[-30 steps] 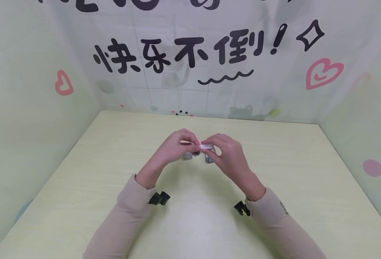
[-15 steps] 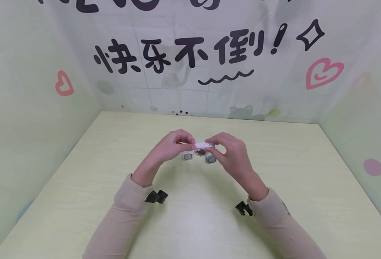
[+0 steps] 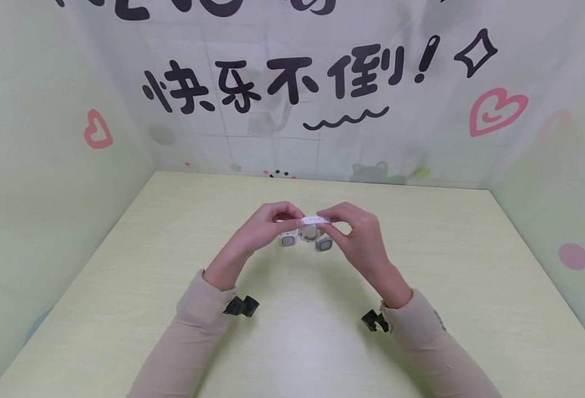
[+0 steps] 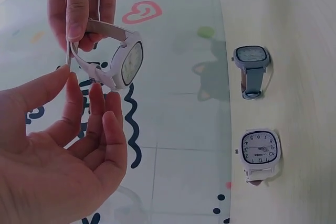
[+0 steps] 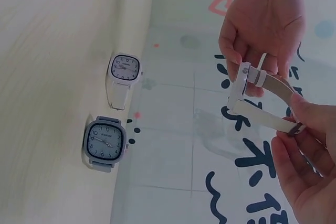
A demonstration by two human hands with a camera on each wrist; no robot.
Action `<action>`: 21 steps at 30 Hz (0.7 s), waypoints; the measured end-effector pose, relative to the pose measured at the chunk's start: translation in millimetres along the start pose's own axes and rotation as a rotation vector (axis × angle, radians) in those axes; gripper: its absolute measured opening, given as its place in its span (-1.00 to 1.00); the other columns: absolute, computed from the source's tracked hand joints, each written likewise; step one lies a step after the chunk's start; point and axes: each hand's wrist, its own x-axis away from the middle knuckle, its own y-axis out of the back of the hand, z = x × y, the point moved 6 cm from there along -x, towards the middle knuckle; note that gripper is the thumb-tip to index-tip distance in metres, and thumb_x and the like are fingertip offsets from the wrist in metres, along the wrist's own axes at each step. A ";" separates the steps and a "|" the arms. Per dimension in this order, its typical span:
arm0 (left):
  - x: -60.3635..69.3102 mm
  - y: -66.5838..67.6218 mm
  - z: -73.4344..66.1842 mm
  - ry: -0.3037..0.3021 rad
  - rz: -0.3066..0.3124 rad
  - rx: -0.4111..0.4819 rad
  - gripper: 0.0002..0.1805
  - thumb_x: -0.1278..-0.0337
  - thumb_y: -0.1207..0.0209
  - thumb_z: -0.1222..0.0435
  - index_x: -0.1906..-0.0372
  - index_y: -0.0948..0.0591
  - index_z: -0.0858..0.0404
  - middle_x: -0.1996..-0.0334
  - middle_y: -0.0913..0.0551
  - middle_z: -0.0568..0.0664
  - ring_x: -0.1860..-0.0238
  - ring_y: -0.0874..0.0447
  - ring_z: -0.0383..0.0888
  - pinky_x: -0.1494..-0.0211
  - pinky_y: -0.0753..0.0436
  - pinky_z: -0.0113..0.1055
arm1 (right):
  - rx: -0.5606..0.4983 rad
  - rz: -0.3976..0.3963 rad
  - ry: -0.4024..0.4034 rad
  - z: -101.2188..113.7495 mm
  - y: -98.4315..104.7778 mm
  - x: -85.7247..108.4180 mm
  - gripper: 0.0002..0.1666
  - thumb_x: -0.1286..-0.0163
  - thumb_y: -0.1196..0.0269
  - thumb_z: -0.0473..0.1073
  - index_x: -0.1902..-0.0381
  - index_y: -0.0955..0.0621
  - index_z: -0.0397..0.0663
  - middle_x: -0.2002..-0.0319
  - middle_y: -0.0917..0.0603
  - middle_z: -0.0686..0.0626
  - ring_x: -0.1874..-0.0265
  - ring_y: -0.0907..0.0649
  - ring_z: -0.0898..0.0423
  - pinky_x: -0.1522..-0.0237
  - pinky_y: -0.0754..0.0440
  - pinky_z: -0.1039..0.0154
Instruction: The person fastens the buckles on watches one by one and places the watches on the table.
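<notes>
A white wristwatch [image 3: 309,233] hangs above the table, its strap [image 3: 313,220] stretched between my two hands. With thumb and index finger, my left hand [image 3: 267,222] pinches the strap's free end, the other fingers spread below the watch in the left wrist view. My right hand [image 3: 359,228] grips the strap near its buckle [image 5: 296,128], as the right wrist view shows. The watch case [image 4: 128,62] is tilted sideways in the left wrist view. Just beyond it lie a second white watch [image 4: 261,148] and a grey-blue watch [image 4: 252,59], both apart from my hands.
Pale wood-grain tabletop [image 3: 297,331] lies under my forearms. A printed white curtain [image 3: 292,132] with dark lettering borders the back, and pale side panels [image 3: 38,193] stand left and right. Black wrist mounts [image 3: 241,305] sit at both cuffs.
My hands have drawn slightly apart, from nearly touching fingertips. The strap's holes and the watch's round case now show between them. The two watches on the table have stayed in place.
</notes>
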 end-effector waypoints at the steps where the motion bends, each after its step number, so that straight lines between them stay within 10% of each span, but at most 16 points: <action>1: -0.3 -0.7 0.1 -0.006 0.000 0.005 -0.82 -0.35 -0.15 0.38 0.06 -0.60 0.40 0.14 -0.66 0.13 0.02 -0.60 0.14 0.09 -0.57 -0.38 | -0.010 -0.008 -0.007 -0.8 0.8 0.1 -0.76 -0.13 -0.49 -0.29 0.21 -0.76 -0.19 0.29 -0.80 -0.06 0.31 -0.76 0.12 0.23 -0.76 0.22; 21: 0.8 -7.9 -3.0 -0.094 -0.013 -0.059 -0.71 -0.24 -0.27 0.38 -0.03 -0.60 0.37 0.05 -0.70 0.19 0.03 -0.68 -0.03 -0.09 -0.66 -0.25 | 0.014 -0.100 0.011 -5.1 5.5 1.3 -0.78 -0.18 -0.44 -0.34 0.18 -0.80 -0.07 0.35 -0.77 -0.02 0.36 -0.71 0.14 0.37 -0.64 0.37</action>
